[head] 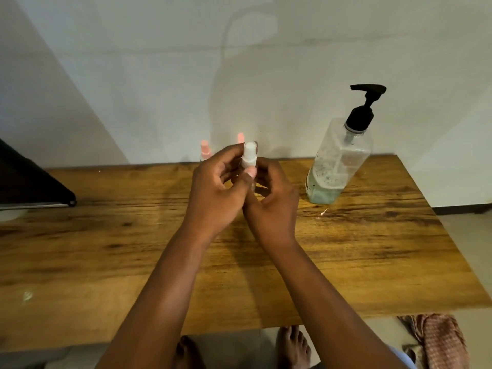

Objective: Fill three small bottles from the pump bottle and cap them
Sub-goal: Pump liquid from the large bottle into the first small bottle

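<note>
— How many small bottles are there?
— Three: one with a white cap (249, 155), two with pink caps (205, 150) (240, 137), though those two are mostly hidden, so I may be misjudging them.
— Pump bottles?
— One pump bottle (337, 158).
— Hands?
— Two: left (214, 194) and right (271, 201). One surface (106, 249), one checked cloth (439, 339).

Pale plain wall (133, 75) with soft shadows, worn wooden table (106, 249) against it — dark object (29, 179) at left, checked cloth (439, 339) on floor.
</note>
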